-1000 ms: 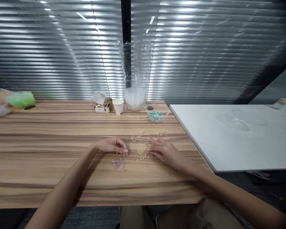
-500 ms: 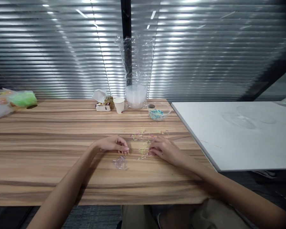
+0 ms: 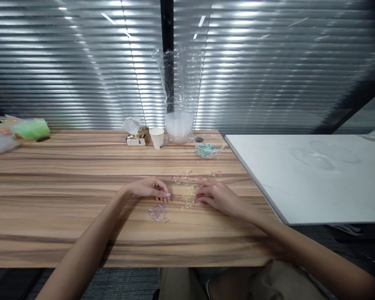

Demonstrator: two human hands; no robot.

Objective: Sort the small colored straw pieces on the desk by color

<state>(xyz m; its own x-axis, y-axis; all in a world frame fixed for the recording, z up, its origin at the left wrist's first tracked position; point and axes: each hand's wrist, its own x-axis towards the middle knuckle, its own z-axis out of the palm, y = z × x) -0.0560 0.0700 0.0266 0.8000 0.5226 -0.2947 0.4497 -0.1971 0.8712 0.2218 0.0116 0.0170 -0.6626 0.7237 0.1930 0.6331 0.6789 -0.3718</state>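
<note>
My left hand [image 3: 150,188] rests on the wooden table with its fingers curled and the thumb close to them. Whatever lies between those fingertips, if anything, is too small to see. Just below it is a small pile of pale purple tube beads [image 3: 158,212]. My right hand [image 3: 215,196] has its fingers drawn together in a pinch at the right edge of scattered yellow-green beads [image 3: 188,196]. Its fingertips touch the table among them, and what they hold cannot be made out. Pink and yellow beads [image 3: 181,178] lie loosely spread beyond both hands.
At the back stand a clear round bowl [image 3: 218,143] with blue beads, a clear plastic bag [image 3: 178,125] with whitish contents, a paper cup [image 3: 157,138] and a tissue pack [image 3: 136,141]. Bagged green material [image 3: 33,129] lies far left. A white table [image 3: 287,183] adjoins on the right.
</note>
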